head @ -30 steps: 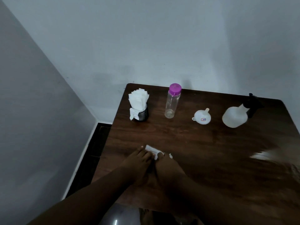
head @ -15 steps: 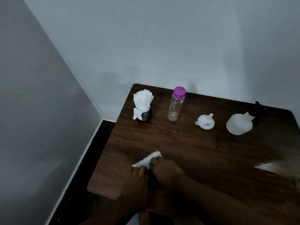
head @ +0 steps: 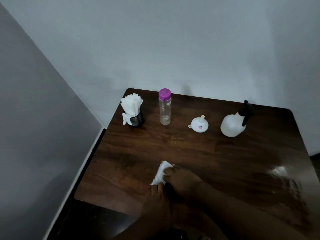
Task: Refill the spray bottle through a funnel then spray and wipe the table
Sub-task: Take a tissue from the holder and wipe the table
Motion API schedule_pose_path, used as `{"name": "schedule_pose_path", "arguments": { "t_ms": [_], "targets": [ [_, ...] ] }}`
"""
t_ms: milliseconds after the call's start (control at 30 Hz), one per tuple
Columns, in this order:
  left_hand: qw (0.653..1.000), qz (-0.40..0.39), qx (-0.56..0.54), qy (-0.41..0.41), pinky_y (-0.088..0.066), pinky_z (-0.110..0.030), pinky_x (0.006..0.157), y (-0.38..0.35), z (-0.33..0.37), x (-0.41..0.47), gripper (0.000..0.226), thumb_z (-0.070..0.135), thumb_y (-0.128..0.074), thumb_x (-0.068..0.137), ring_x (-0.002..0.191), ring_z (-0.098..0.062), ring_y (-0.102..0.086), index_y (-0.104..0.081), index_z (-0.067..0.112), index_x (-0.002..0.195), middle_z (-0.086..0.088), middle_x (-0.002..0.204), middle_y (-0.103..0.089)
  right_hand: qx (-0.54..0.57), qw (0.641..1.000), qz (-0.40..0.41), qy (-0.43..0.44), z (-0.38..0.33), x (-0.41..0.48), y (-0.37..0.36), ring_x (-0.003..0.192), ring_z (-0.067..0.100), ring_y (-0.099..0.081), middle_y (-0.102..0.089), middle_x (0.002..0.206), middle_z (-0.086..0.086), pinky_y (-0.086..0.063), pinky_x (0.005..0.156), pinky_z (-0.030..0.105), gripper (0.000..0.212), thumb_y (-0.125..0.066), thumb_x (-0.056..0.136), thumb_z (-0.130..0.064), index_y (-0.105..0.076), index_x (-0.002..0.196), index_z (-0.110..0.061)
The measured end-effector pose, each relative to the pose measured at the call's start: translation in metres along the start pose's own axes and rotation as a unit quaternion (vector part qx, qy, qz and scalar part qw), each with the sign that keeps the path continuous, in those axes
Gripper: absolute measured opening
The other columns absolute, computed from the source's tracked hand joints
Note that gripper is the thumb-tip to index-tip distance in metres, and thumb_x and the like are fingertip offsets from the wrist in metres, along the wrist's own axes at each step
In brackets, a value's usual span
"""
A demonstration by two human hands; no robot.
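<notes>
A crumpled white tissue [head: 160, 172] lies on the dark wooden table [head: 190, 153] near its front left. My right hand [head: 181, 177] grips the tissue's right side. My left hand [head: 156, 203] rests just below, fingertips touching the tissue's lower end. At the back stand a clear bottle with a purple cap [head: 164, 106], a white funnel [head: 199, 124] lying mouth down, and a white spray bottle with a black nozzle [head: 233, 120].
A black mesh cup stuffed with white tissues [head: 133, 112] stands at the table's back left corner. A wet, shiny patch [head: 278, 170] shows near the right edge. Grey walls close in behind and to the left; a dark floor gap runs along the table's left edge.
Both hands with the tissue have slid toward the table's front. The tissue has bunched up and turned from flat to a narrow upright strip.
</notes>
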State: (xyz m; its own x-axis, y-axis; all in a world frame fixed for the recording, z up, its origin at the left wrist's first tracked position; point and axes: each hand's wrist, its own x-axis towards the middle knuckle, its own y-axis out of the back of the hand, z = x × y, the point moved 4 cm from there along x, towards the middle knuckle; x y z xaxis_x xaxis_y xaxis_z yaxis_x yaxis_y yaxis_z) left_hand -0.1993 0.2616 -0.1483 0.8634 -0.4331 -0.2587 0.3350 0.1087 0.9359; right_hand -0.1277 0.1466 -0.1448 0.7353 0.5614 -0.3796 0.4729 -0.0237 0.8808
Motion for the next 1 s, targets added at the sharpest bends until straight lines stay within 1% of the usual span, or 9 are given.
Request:
{"name": "schedule_pose_path", "arguments": {
  "t_ms": [133, 233, 333, 433, 500, 667, 767, 867, 1000],
  "targets": [
    [0.999, -0.024, 0.029, -0.012, -0.062, -0.043, 0.079, -0.009, 0.035, 0.01, 0.061, 0.06, -0.046, 0.076, 0.088, -0.025, -0.073, -0.077, 0.015, 0.104, -0.005, 0.1, -0.074, 0.003, 1.0, -0.016, 0.016, 0.022, -0.027, -0.005, 0.141, 0.024, -0.04, -0.046, 0.151, 0.009, -0.017, 0.123, 0.037, 0.042, -0.048, 0.102, -0.03, -0.051, 0.141, -0.013],
    [0.997, -0.042, 0.056, -0.018, -0.062, -0.042, 0.077, -0.022, 0.059, 0.019, 0.064, 0.063, -0.037, 0.085, 0.086, -0.025, -0.074, -0.079, 0.016, 0.098, -0.004, 0.095, -0.075, 0.0, 1.0, -0.006, 0.007, 0.044, -0.049, -0.01, 0.139, 0.025, -0.043, -0.048, 0.149, 0.009, -0.019, 0.123, 0.038, 0.041, -0.046, 0.103, -0.031, -0.054, 0.139, -0.013],
    [0.996, -0.047, 0.071, -0.026, -0.061, -0.041, 0.081, -0.022, 0.088, 0.025, 0.065, 0.067, -0.052, 0.069, 0.084, -0.022, -0.072, -0.079, 0.017, 0.1, 0.0, 0.095, -0.074, -0.003, 1.0, -0.01, -0.003, 0.063, -0.07, -0.016, 0.139, 0.026, -0.043, -0.048, 0.149, 0.009, -0.022, 0.123, 0.039, 0.041, -0.048, 0.102, -0.028, -0.054, 0.139, -0.012],
    [0.996, -0.048, 0.065, -0.022, -0.057, -0.047, 0.09, -0.029, 0.12, 0.03, 0.069, 0.063, -0.051, 0.072, 0.094, -0.029, -0.07, -0.075, 0.011, 0.11, -0.005, 0.104, -0.073, -0.002, 0.999, -0.022, -0.023, 0.085, -0.091, -0.027, 0.142, 0.03, -0.039, -0.045, 0.15, 0.008, -0.03, 0.119, 0.046, 0.038, -0.048, 0.102, -0.03, -0.054, 0.138, -0.016],
    [0.996, -0.062, 0.062, -0.012, -0.049, -0.052, 0.101, -0.038, 0.138, 0.035, 0.072, 0.06, -0.048, 0.078, 0.108, -0.035, -0.065, -0.069, 0.007, 0.123, -0.01, 0.118, -0.069, 0.002, 0.999, -0.024, -0.033, 0.1, -0.106, -0.032, 0.14, 0.031, -0.041, -0.047, 0.147, 0.007, -0.035, 0.116, 0.048, 0.035, -0.047, 0.103, -0.031, -0.057, 0.135, -0.019],
    [0.992, -0.105, 0.043, -0.064, -0.022, -0.055, 0.118, -0.048, 0.185, 0.045, 0.094, 0.07, -0.027, 0.081, 0.14, -0.039, -0.029, -0.03, 0.01, 0.153, -0.013, 0.154, -0.033, -0.001, 0.999, -0.019, -0.048, 0.128, -0.145, -0.032, 0.125, 0.03, -0.052, -0.053, 0.136, 0.007, -0.042, 0.109, 0.045, 0.033, -0.046, 0.102, -0.031, -0.061, 0.127, -0.015],
    [0.991, -0.102, 0.047, -0.074, -0.019, -0.053, 0.12, -0.04, 0.216, 0.049, 0.09, 0.065, -0.038, 0.087, 0.141, -0.038, -0.027, -0.023, 0.01, 0.156, -0.015, 0.155, -0.028, -0.01, 0.998, -0.016, -0.057, 0.145, -0.166, -0.033, 0.124, 0.029, -0.053, -0.053, 0.136, 0.007, -0.045, 0.106, 0.045, 0.032, -0.048, 0.102, -0.028, -0.061, 0.128, -0.015],
    [0.986, -0.127, 0.065, -0.083, -0.014, -0.053, 0.122, -0.043, 0.241, 0.056, 0.09, 0.061, -0.045, 0.09, 0.144, -0.039, -0.023, -0.018, 0.007, 0.157, -0.018, 0.159, -0.022, -0.016, 0.998, -0.011, -0.065, 0.164, -0.184, -0.037, 0.124, 0.028, -0.054, -0.052, 0.138, 0.006, -0.039, 0.111, 0.043, 0.032, -0.047, 0.103, -0.025, -0.061, 0.13, -0.015],
    [0.988, -0.138, 0.055, -0.052, -0.025, -0.054, 0.117, -0.069, 0.263, 0.073, 0.093, 0.063, -0.049, 0.082, 0.141, -0.038, -0.029, -0.026, 0.009, 0.154, -0.016, 0.154, -0.029, -0.017, 0.996, -0.009, -0.084, 0.188, -0.21, -0.043, 0.128, 0.027, -0.052, -0.05, 0.142, 0.005, -0.039, 0.112, 0.042, 0.034, -0.047, 0.103, -0.026, -0.059, 0.133, -0.016]
  ]
}}
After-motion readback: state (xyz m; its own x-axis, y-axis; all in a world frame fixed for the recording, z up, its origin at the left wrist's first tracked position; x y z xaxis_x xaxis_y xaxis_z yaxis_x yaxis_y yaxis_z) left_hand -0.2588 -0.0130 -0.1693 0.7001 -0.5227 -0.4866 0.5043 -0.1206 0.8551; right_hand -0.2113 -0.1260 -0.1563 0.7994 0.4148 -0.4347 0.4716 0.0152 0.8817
